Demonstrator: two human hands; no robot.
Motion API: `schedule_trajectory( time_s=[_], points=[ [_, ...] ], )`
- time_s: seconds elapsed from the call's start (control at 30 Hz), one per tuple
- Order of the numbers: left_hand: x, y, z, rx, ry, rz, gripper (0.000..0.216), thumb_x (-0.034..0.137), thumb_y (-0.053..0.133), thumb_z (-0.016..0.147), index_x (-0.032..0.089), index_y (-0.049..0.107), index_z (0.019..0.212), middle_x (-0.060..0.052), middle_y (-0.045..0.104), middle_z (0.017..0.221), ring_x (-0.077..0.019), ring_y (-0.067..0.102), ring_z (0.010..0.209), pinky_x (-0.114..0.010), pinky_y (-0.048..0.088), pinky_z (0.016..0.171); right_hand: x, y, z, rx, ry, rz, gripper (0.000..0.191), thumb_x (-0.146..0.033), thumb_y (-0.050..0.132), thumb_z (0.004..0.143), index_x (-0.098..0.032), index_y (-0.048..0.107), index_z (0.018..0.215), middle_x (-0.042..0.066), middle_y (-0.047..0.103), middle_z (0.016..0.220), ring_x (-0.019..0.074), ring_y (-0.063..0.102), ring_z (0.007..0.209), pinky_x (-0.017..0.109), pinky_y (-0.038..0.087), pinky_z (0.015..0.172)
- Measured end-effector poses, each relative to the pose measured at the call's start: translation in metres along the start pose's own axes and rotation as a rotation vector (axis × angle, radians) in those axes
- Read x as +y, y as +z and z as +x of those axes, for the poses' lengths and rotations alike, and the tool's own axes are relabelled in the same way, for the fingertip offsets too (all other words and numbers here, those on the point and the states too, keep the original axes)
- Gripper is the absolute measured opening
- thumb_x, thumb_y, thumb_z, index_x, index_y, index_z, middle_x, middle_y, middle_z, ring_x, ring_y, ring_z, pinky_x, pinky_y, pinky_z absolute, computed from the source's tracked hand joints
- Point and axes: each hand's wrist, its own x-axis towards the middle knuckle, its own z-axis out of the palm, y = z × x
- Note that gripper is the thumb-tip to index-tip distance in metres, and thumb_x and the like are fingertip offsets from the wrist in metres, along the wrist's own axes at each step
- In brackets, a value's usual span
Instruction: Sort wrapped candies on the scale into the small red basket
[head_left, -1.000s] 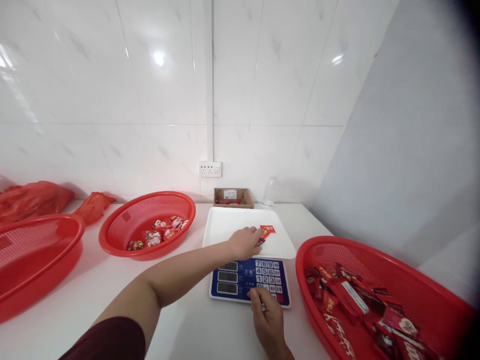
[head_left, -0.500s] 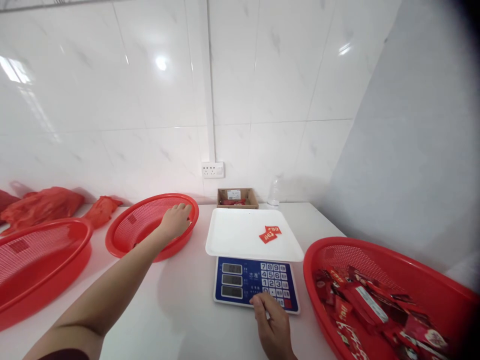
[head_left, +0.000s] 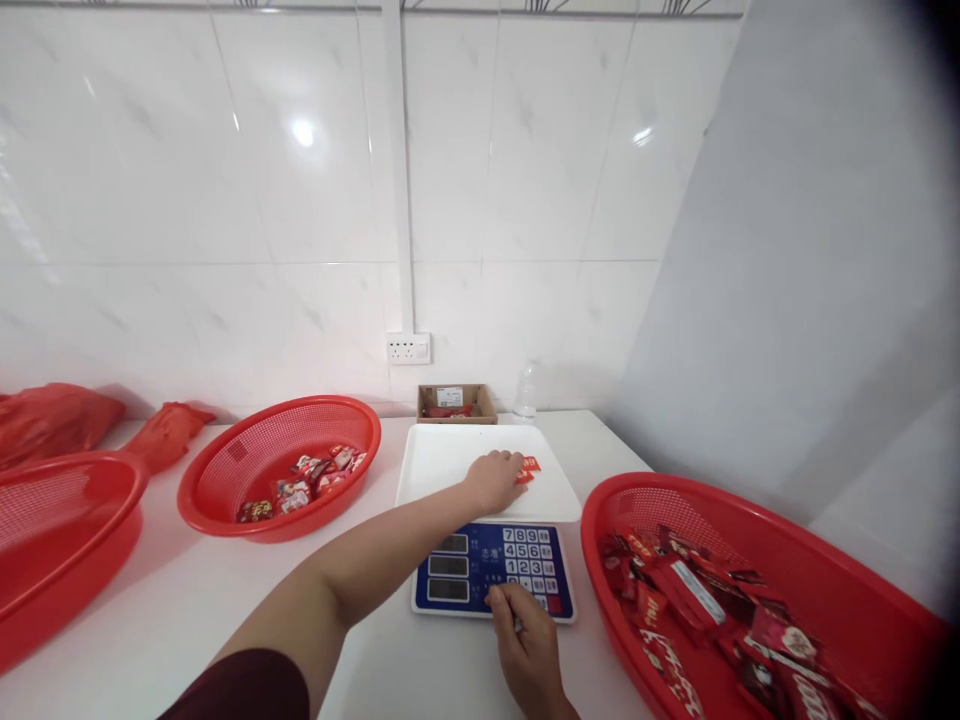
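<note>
My left hand [head_left: 495, 482] reaches across the scale to its white weighing tray [head_left: 439, 452]. Its fingers curl down onto small red packets [head_left: 529, 464] with pale lettering, partly covering them. The fingertips are hidden behind the hand. Below the tray is the scale's blue keypad panel [head_left: 491, 550], with three displays at its left. My right hand [head_left: 528, 640] is closed at the panel's lower edge, thumb and forefinger together, and nothing shows in it.
Left of the scale, a red basket [head_left: 225, 440] holds several wrapped pieces; another red basket [head_left: 97, 560] is farther left. Red bags [head_left: 60, 420] lie behind. At right, a large red basket [head_left: 847, 560] holds many red packets. A cardboard box [head_left: 489, 408] and clear bottle [head_left: 526, 390] stand by the wall.
My left hand has moved right, from inside the middle-left basket to the packets on the weighing tray. The wrapped pieces in that basket now show. My right hand stays at the keypad's edge.
</note>
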Motion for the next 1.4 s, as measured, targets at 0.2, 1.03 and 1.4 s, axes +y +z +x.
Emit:
schedule_trajectory(
  time_s=[0.2,1.03,1.4],
  points=[
    [-0.021,-0.007,-0.017,0.047,-0.045,-0.050,0.011,0.021,0.051,0.082,0.021,0.049,0.092,-0.002,0.059,0.096,-0.0156,0.057,0.083,-0.026,0.044,0.074,0.001,0.000,0.000,-0.008,0.010,0.009,0.035,-0.032,0.041,0.090,-0.020,0.052,0.059,-0.001,0.052,0.052,0.0118,0.050,0.048,0.021,0.038,0.046],
    [-0.012,0.011,0.027,-0.059,0.108,-0.140,0.032,0.030,0.052,0.086,0.017,0.052,0.115,-0.009,0.055,0.117,-0.0216,0.054,0.103,-0.042,0.045,0.087,0.002,0.000,-0.001,-0.057,-0.089,-0.016,0.031,-0.027,0.042,0.089,-0.020,0.048,0.059,-0.002,0.048,0.052,0.0111,0.046,0.048,0.021,0.034,0.047],
    [-0.062,-0.022,-0.035,0.093,-0.115,-0.421,0.020,0.015,0.046,0.086,0.014,0.057,0.103,-0.002,0.067,0.080,-0.0109,0.062,0.067,-0.023,0.050,0.063,0.006,0.001,-0.006,-0.082,-0.015,0.033,0.030,-0.029,0.041,0.089,-0.020,0.050,0.062,-0.002,0.050,0.056,0.0117,0.049,0.051,0.021,0.037,0.050]
  ],
)
